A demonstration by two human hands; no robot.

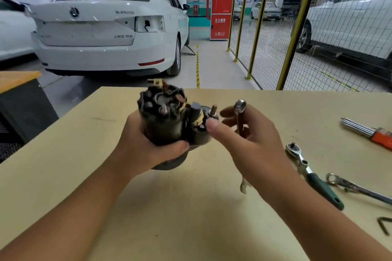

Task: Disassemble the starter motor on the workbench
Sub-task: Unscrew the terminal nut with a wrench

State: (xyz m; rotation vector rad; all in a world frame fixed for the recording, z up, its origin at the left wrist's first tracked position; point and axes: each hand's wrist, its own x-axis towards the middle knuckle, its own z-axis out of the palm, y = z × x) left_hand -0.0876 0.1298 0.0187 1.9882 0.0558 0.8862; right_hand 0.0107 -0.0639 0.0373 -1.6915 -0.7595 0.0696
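The starter motor (167, 118) was held upright above the tan counter (191, 207), near its far edge, with the open brush end facing up and copper-coloured terminals showing at the top. The left hand (146, 146) grasped the dark housing from the left, fingers wrapped behind it and the thumb pressed across its lower front. A threaded stud (213, 110) stood on the motor's right side. The right hand (252, 144) was beside that stud, thumb tip and forefinger closed in around it; whether they touched a nut there could not be told. The same hand gripped a combination wrench (240, 116) against the palm, its ring end (240, 105) projecting above the fingers and its open end (244, 186) emerging below the wrist.

To the right on the counter lay a ratchet handle (311, 174) with a green grip, a second wrench (358, 188) just beside it, a set of hex keys (369, 131) in an orange holder near the right edge, and a single black hex key (384, 224) nearer the viewer. Beyond the counter stood a white car (106, 27), a red fire cabinet (221, 6) and a yellow-framed mesh fence (275, 34).
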